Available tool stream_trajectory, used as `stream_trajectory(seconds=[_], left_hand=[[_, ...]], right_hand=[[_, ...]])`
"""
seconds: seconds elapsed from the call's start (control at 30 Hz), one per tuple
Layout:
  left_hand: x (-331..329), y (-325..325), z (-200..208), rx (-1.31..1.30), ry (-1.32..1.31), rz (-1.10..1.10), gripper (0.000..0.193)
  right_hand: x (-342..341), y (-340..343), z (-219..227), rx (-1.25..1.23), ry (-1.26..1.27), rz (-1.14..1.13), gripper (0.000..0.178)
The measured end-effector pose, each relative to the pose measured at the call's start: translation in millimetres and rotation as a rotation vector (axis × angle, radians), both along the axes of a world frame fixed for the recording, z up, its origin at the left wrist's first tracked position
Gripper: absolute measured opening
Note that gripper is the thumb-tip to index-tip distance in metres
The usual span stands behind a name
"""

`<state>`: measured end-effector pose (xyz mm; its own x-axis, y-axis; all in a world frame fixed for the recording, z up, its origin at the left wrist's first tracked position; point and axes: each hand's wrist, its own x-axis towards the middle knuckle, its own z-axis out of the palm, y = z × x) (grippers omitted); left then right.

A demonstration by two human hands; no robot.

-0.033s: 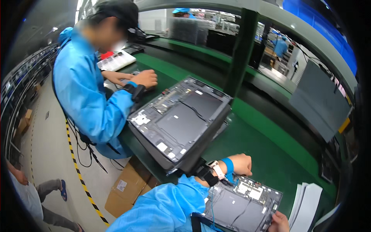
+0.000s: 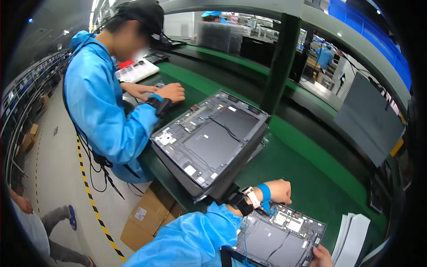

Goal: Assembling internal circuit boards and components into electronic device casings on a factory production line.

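An opened laptop base (image 2: 275, 240), dark with bare circuit boards and a black cable, lies in front of me on the green bench. My left hand (image 2: 280, 191) is above its far edge, fingers curled in; whatever they may hold is hidden. That wrist carries a blue strap (image 2: 264, 192) with a cord, a pale watch and a black device. With its thumb on top, my right hand (image 2: 321, 257) grips the laptop base's near right corner. Its other fingers are mostly out of sight.
A tall stack of similar laptop bases (image 2: 213, 138) stands left of my left hand. Beyond it a co-worker (image 2: 102, 98) in blue leans over the bench. White sheets (image 2: 352, 240) lie at the right. A cardboard box (image 2: 149, 213) is below the bench edge; a green post (image 2: 281, 62) rises behind.
The whole view has shifted very slightly. Both hands and the laptop base keep nearly the same places relative to each other.
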<state>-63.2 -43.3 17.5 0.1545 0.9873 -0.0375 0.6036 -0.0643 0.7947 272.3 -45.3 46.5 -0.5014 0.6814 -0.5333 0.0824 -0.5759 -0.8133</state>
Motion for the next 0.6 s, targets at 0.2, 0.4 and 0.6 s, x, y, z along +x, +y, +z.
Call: stream_trajectory(seconds=[0.2,0.4,0.6], left_hand=[[-0.8,8.6,-2.0,0.134,-0.332,0.302,0.024],[-11.2,4.9,10.3,0.495,-0.425,0.758,0.036],[-13.9,16.3,-12.9,0.472,-0.409,0.811,0.049]], right_hand=[[0.6,5.7,-0.8,-0.016,0.065,-0.173,0.034],[16.9,67.4,-26.2,0.189,0.235,-0.319,0.034],[-58.6,135.0,-27.5,0.144,0.522,-0.397,0.032]])
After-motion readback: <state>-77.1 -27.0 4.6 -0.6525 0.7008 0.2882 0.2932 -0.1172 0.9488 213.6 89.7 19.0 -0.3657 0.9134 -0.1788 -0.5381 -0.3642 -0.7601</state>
